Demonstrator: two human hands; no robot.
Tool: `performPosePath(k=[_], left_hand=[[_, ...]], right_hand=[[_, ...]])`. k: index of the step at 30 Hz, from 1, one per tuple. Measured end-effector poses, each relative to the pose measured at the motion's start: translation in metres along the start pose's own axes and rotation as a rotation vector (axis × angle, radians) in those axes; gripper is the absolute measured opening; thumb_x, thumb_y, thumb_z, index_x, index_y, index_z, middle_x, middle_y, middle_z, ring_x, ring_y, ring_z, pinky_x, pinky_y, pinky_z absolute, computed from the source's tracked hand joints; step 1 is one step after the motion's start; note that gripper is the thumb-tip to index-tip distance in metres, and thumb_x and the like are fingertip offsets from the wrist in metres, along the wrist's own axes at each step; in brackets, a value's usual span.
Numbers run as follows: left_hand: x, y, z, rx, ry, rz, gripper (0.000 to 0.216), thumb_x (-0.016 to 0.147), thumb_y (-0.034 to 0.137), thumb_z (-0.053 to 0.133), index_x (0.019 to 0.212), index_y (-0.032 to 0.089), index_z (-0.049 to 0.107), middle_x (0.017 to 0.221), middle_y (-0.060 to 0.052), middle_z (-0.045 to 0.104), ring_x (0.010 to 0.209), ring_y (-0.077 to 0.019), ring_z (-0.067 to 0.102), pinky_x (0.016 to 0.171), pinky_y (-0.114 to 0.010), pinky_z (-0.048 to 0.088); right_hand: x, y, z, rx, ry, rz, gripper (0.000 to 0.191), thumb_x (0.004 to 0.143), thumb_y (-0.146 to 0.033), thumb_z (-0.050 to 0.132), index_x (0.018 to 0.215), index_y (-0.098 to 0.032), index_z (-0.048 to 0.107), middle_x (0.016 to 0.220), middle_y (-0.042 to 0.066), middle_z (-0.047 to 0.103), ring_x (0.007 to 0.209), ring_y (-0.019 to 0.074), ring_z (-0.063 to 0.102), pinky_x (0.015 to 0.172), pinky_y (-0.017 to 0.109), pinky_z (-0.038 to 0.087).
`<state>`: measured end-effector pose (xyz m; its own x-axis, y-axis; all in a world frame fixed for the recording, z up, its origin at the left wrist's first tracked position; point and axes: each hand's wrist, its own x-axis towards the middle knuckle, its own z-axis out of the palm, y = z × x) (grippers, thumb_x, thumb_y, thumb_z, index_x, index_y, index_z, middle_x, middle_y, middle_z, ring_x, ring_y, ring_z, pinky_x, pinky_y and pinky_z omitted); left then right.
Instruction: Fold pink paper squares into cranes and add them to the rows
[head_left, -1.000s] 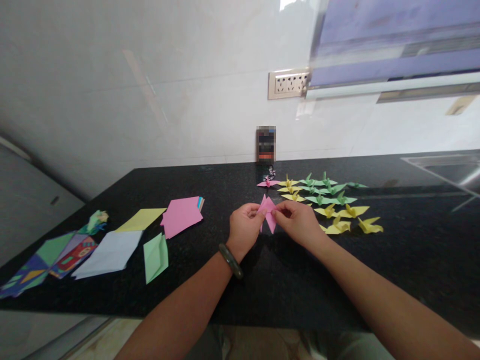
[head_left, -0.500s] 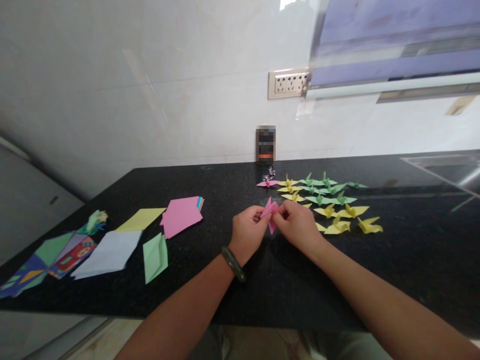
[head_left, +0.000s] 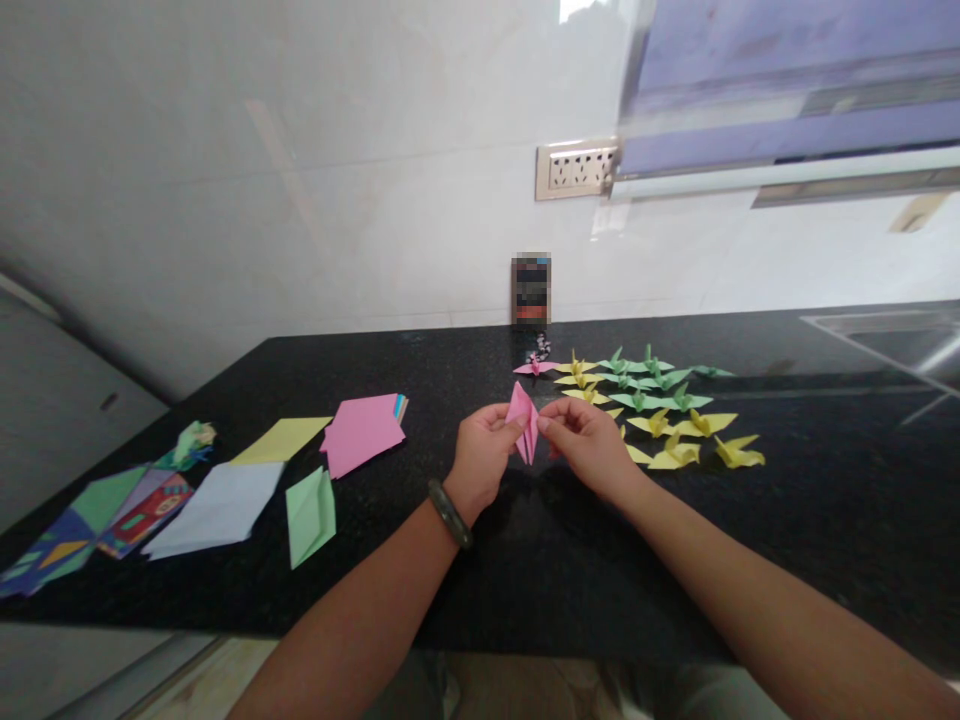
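Right now, through the head view, I have both hands over the dark tabletop (head_left: 555, 590), meeting at a folded pink paper (head_left: 520, 403) near the middle. My left hand (head_left: 484, 455) is clamped on its left side, thumb across the front; its point stands up and its lower end shows narrow flaps. My right hand (head_left: 592, 445) has thumb and fingers together on its right edge. A dark bangle (head_left: 451, 514) circles the left wrist.

Just beyond the paper I see a pink crane (head_left: 535, 368), wings spread. Yellow cranes (head_left: 697, 423) and green cranes (head_left: 640, 401) sit in rows to the right, some of the yellow ones partly hidden by my right hand.

Well off to the left lie a pink stack (head_left: 365, 432), a yellow sheet (head_left: 281, 440), white sheets (head_left: 221, 505) and a folded green piece (head_left: 311, 517). A pixelated dark object (head_left: 531, 290) stands upright by the wall (head_left: 375, 170), below a socket panel (head_left: 577, 169).
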<state>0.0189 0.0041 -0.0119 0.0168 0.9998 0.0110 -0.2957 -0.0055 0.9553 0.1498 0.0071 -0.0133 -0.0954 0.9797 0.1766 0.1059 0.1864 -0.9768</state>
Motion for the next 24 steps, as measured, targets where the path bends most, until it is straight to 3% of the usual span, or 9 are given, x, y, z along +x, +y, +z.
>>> performPosePath(k=[8, 24], left_hand=[[-0.0008, 0.0003, -0.0008, 0.038, -0.055, -0.027, 0.024, 0.062, 0.029, 0.069, 0.075, 0.01, 0.064, 0.058, -0.001, 0.06, 0.051, -0.0098, 0.053, 0.051, -0.022, 0.041], [-0.0016, -0.0011, -0.0017, 0.115, -0.088, -0.034, 0.026, 0.068, 0.036, 0.063, 0.072, 0.011, 0.065, 0.056, -0.001, 0.058, 0.052, -0.0103, 0.052, 0.051, -0.023, 0.042]], right_hand=[[0.0028, -0.0023, -0.0024, 0.217, -0.064, 0.204, 0.028, 0.062, -0.038, 0.07, 0.07, -0.014, 0.058, 0.054, -0.005, 0.052, 0.043, 0.0051, 0.046, 0.041, 0.019, 0.042], [0.004, -0.0031, -0.0049, 0.169, -0.053, 0.188, 0.025, 0.06, -0.032, 0.072, 0.059, -0.014, 0.054, 0.049, -0.005, 0.053, 0.038, 0.0044, 0.044, 0.038, 0.018, 0.039]])
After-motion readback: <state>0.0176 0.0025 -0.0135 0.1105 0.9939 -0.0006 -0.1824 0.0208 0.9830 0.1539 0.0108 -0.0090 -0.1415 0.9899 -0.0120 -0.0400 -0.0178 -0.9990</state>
